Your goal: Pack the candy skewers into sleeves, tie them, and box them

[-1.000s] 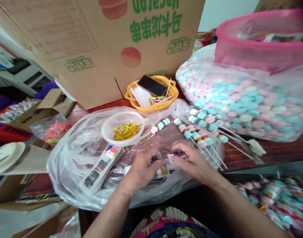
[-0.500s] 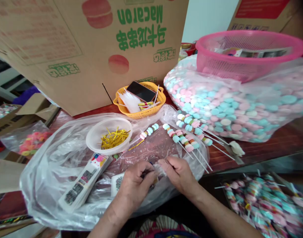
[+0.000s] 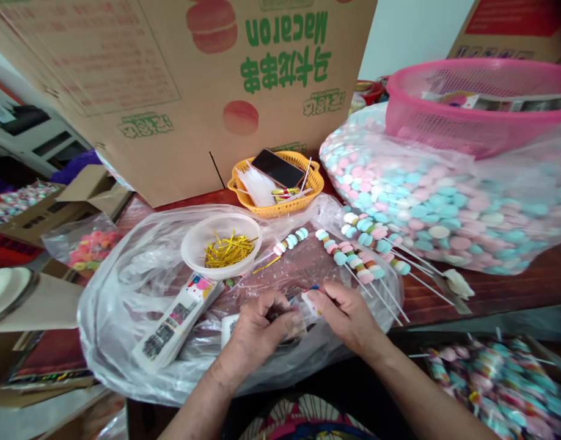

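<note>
Between my hands is a small clear printed plastic bag (image 3: 310,304). My left hand (image 3: 262,327) pinches one side of it, and my right hand (image 3: 349,316) grips the other with thumb and fingers. Under my left hand lies another printed bag (image 3: 227,330), partly hidden. To the left is a stack of printed plastic bags (image 3: 177,327). Gold twist ties (image 3: 229,250) fill part of a white plastic bowl (image 3: 193,235). One marshmallow skewer (image 3: 290,242) lies beyond my hands with a gold tie beside it. Several more marshmallow skewers (image 3: 349,256) lie to the right.
A yellow basket (image 3: 280,211) holds white sticks and a phone (image 3: 278,168). Behind stands a large cardboard box (image 3: 170,159). At right, a pink basket (image 3: 450,125) rests on a big bag of marshmallows (image 3: 427,214). Wrapped skewers (image 3: 505,385) fill a container below, right.
The view has swung left, so things appear further right. My right hand has turned slightly, and more of the plastic bag's printed end shows between my hands.
</note>
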`<state>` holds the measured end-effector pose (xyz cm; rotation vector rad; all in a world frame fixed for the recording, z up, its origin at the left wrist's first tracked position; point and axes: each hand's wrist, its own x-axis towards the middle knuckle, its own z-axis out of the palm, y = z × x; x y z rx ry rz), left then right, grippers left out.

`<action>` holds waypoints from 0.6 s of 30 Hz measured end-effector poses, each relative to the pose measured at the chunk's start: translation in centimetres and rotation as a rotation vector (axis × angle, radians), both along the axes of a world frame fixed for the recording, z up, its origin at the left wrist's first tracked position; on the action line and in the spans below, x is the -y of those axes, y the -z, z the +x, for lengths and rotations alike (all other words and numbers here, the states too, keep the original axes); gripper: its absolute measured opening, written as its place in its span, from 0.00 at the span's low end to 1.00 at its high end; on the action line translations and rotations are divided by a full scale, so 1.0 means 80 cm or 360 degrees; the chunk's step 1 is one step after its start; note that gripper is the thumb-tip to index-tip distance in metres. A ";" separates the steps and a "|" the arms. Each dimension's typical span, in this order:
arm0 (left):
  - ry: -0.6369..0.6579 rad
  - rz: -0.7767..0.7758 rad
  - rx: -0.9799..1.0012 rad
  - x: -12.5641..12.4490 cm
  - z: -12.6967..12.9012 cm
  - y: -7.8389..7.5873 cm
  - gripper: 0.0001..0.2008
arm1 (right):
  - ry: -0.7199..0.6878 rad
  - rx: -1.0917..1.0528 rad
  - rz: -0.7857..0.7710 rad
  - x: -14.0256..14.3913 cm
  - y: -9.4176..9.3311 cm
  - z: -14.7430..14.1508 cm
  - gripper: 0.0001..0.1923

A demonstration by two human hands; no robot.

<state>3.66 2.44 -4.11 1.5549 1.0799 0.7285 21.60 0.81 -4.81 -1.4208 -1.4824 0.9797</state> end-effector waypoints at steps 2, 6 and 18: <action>0.0030 0.0109 -0.0104 -0.001 -0.001 0.005 0.12 | 0.0061 0.0089 0.0019 -0.002 0.005 -0.005 0.24; 0.0028 0.0518 -0.0356 -0.002 -0.012 0.018 0.16 | 0.0251 0.0478 0.0099 -0.014 0.006 0.017 0.26; -0.0048 0.1093 -0.0179 -0.014 -0.059 -0.009 0.12 | 0.0189 0.1582 0.0682 -0.016 -0.004 0.098 0.11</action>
